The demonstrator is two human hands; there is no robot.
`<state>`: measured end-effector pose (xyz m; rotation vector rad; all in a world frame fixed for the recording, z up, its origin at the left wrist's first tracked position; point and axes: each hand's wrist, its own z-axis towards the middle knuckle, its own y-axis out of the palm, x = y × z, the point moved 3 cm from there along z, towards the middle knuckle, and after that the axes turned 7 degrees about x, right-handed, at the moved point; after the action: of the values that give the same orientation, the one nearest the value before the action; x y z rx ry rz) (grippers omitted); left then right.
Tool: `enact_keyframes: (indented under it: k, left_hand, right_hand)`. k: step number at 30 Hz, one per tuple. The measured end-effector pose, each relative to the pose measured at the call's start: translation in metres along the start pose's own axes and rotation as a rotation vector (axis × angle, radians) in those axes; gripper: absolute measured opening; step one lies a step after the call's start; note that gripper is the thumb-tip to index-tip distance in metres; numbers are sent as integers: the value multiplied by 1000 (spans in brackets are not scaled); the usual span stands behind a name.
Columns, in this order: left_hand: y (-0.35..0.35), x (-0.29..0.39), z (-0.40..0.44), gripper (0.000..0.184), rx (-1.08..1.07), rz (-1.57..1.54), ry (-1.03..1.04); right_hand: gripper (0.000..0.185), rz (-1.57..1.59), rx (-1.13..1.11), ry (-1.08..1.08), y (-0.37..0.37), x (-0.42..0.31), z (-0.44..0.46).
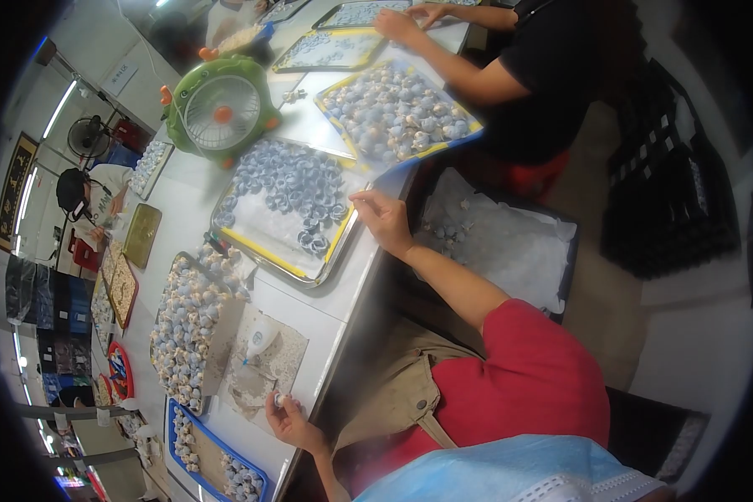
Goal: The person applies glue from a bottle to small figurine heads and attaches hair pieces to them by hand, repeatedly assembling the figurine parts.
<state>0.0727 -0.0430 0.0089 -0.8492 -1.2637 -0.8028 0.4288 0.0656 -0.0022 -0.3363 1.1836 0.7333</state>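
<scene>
Pleated mask (510, 473) sits nearest, left hand (298, 427) pinching a rounded piece (279, 400), right hand (383, 222) curled by cup-shaped pieces (293, 177), its grip unclear.

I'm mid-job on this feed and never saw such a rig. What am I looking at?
No machine here: these are a person's bare hands, seen by one camera worn on their head. The left hand holds a small pale piece. The right hand is beside a tray of blue-grey pieces; whether it grips anything is too small to tell. The white table also bears more trays and a green fan. The black-sleeved arms belong to someone else.
</scene>
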Motion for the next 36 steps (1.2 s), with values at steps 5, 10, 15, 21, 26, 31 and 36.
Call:
enact_keyframes:
  k: [5,10,15,21,26,31,36]
  left_hand:
    - [-5,-1,2,22,4,-12,-1]
    - [-17,-15,15,25,27,-13,-16]
    - [-31,-40,45,30,-18,1,-60]
    - [-48,-44,70,31,-77,-268,-154]
    - [-55,-42,72,33,-163,-478,-376]
    - [-60,-51,79,35,-263,-607,-494]
    - [-79,-47,80,37,-267,-649,-550]
  right_hand:
    - [13,0,-1,-17,4,0,-2]
    - [12,-18,6,-33,15,2,-6]
    - [14,-210,-37,-96,39,28,-7]
    - [17,-32,-85,59,94,9,-52]
    - [19,-86,-638,134,159,-21,-104]
    - [31,-263,-914,-46,233,-23,-145]
    - [38,-539,-1082,-226,262,-32,-166]
